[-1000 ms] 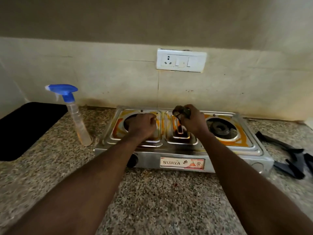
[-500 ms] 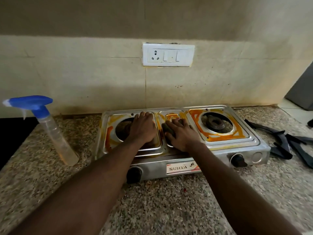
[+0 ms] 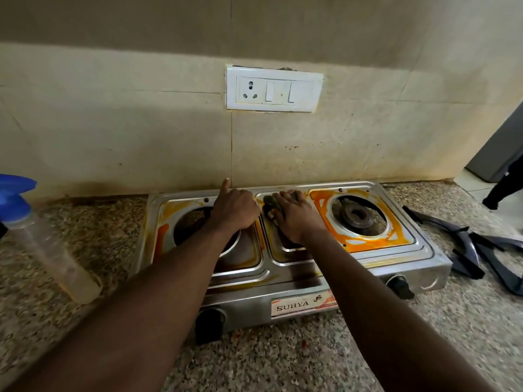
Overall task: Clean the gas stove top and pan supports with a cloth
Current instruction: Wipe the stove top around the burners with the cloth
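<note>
A steel two-burner gas stove (image 3: pixel 421 251) sits against the wall, its top smeared with orange stains. My right hand (image 3: pixel 294 215) presses a dark cloth (image 3: pixel 271 203) onto the middle tray at its far end. My left hand (image 3: pixel 235 209) rests on the stove top over the left burner opening, index finger raised toward the wall, holding nothing. The right burner (image 3: pixel 356 216) is bare. Two dark pan supports (image 3: pixel 467 244) lie on the counter to the right of the stove.
A clear spray bottle (image 3: pixel 51 250) with a blue trigger head stands on the granite counter (image 3: pixel 268 357) at the left. A white socket and switch plate (image 3: pixel 273 89) is on the tiled wall above the stove. The counter ends at the right.
My right hand has slid the cloth from the near part of the middle tray toward the wall. My left hand shifted farther back and raised its index finger. The view moved closer.
</note>
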